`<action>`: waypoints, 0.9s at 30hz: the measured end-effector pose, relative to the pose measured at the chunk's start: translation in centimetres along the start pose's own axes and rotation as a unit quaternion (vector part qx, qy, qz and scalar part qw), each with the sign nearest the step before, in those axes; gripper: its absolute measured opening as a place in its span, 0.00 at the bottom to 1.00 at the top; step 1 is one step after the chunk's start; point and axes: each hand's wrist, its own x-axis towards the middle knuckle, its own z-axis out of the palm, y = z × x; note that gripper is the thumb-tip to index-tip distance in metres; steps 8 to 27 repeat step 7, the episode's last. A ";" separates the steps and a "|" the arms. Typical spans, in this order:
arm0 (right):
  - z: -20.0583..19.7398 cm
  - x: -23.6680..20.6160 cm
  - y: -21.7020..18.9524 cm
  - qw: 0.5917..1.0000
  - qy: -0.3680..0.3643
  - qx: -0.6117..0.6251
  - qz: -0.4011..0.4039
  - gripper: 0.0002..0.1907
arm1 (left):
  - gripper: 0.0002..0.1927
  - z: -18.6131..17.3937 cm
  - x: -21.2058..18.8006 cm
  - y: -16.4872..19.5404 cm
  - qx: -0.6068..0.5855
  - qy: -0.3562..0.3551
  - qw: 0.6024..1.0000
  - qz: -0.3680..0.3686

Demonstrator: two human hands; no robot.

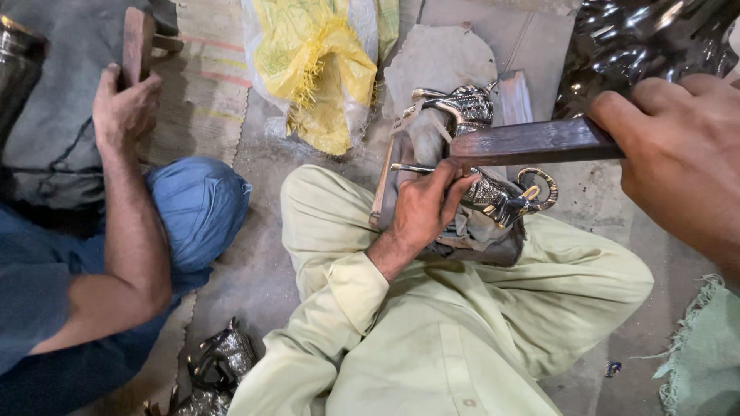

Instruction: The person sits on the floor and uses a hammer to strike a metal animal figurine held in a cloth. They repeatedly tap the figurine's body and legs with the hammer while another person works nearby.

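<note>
- Figure (482,189): silver, embossed all over, with brass-gold trim.
- Bar (532,142): dark reddish-brown.
- Clothes (432,323): pale yellow-green.
- Sack (327,69): bright yellow, frayed fringe.
- Co-worker's trousers (196,204): blue.
- Mat (204,85): beige with faint red stripes.
- Cloth (705,347): light green.

The person wears a loose, pale yellow-green shirt and trousers of the same cloth, filling the lower centre of the frame. The left sleeve is long, ending in a plain folded cuff at the wrist, just below the left hand (422,212). A small button shows on the shirt front near the bottom edge. The right hand (678,150), at the upper right, appears bare, no sleeve in view.
</note>
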 end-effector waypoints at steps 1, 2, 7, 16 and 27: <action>0.1 -0.2 0.1 1.000 0.016 0.021 0.001 0.21 | 0.11 -0.1 0.0 0.0 0.006 -0.005 1.000 -0.004; 0.1 -0.3 0.3 0.999 0.023 0.033 0.002 0.21 | 0.11 0.1 0.1 0.0 0.011 -0.010 1.000 -0.010; 0.0 -0.2 0.2 1.000 0.012 0.027 0.007 0.24 | 0.10 0.2 -0.2 -0.4 -0.013 -0.004 1.000 -0.011; 0.0 -0.2 0.2 1.000 0.012 0.027 0.007 0.24 | 0.10 0.2 -0.2 -0.4 -0.013 -0.004 1.000 -0.011; 0.0 -0.2 0.2 1.000 0.012 0.027 0.007 0.24 | 0.10 0.2 -0.2 -0.4 -0.013 -0.004 1.000 -0.011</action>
